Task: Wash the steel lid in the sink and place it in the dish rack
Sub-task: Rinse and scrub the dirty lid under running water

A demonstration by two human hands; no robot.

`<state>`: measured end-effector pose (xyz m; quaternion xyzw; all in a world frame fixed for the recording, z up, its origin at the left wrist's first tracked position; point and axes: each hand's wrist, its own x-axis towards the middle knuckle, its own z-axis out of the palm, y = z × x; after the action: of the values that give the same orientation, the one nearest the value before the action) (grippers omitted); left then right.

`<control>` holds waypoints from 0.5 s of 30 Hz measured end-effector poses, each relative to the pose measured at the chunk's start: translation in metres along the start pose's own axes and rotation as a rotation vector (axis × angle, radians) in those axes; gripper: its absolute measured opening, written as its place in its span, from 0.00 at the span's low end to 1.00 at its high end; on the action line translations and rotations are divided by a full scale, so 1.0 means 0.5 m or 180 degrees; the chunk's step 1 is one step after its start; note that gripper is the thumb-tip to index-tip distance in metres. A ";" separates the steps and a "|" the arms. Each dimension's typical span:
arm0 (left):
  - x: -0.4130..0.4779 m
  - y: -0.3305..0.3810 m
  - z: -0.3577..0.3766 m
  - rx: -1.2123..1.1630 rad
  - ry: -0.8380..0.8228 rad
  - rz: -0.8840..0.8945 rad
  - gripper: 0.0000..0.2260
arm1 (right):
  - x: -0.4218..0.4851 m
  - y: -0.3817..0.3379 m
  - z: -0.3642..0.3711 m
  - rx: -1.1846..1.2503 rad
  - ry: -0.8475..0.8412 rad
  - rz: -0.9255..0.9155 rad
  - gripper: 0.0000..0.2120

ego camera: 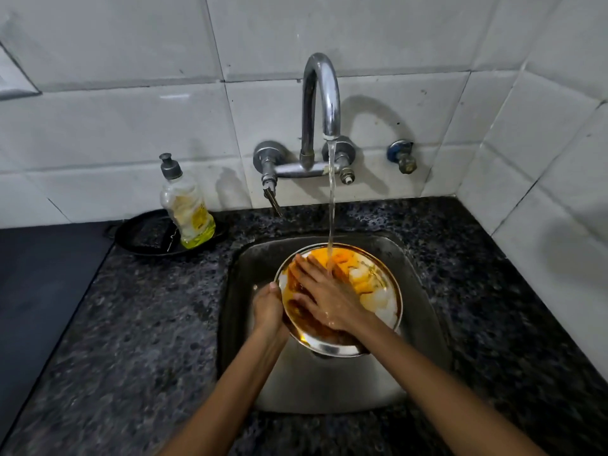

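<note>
L hand grips the steel lid's rim under the tap w/ water running. R hand lies flat, fingers spread, on its yellow-stained face, over the sink.

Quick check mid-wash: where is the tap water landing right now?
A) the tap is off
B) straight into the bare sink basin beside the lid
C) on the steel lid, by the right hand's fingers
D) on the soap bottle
C: the stream from the tap falls onto the steel lid at the right hand fingers, while the left hand grips the lid's rim.
</note>
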<state>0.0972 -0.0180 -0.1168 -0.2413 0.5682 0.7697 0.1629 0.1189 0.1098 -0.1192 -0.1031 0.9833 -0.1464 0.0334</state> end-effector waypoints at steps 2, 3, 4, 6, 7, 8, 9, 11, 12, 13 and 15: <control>-0.001 0.000 0.008 0.0050 -0.0041 0.0114 0.17 | 0.008 0.037 -0.006 0.0005 0.0133 0.0245 0.29; 0.001 0.001 0.005 0.0067 -0.0032 0.0189 0.18 | 0.003 0.062 -0.007 -0.0112 0.0200 0.0482 0.30; 0.003 0.003 -0.001 0.0069 0.0003 0.0235 0.18 | -0.010 0.083 -0.007 -0.0292 0.0239 0.0732 0.31; 0.018 -0.001 -0.025 -0.0029 0.0166 0.0224 0.17 | -0.047 0.094 0.003 -0.0592 0.0294 0.1073 0.31; 0.024 -0.004 -0.038 -0.0128 0.0254 0.0096 0.16 | -0.069 0.082 0.010 -0.0680 0.0389 0.1086 0.31; 0.028 -0.009 -0.047 -0.0277 0.0305 -0.0067 0.15 | -0.090 0.060 0.016 -0.0764 0.0480 0.1034 0.31; 0.030 -0.015 -0.052 -0.0433 0.0317 -0.0208 0.14 | -0.106 0.035 0.021 -0.0892 0.0516 0.0954 0.31; 0.021 -0.021 -0.048 -0.0600 0.0236 -0.0426 0.13 | -0.127 -0.002 0.025 -0.1089 0.0467 0.0821 0.29; 0.013 -0.018 -0.039 -0.0606 0.0178 -0.0514 0.14 | -0.131 -0.012 0.021 -0.1117 0.0407 0.0814 0.28; 0.007 -0.015 -0.030 -0.0602 0.0128 -0.0585 0.14 | -0.133 -0.024 0.012 -0.1093 0.0316 0.0805 0.27; -0.004 -0.011 -0.016 -0.0551 0.0017 -0.0649 0.14 | -0.127 -0.041 0.000 -0.0848 0.0019 0.0595 0.28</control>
<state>0.1031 -0.0237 -0.1217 -0.3130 0.4726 0.7947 0.2173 0.1847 0.1040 -0.1110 -0.0142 0.9994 -0.0114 0.0299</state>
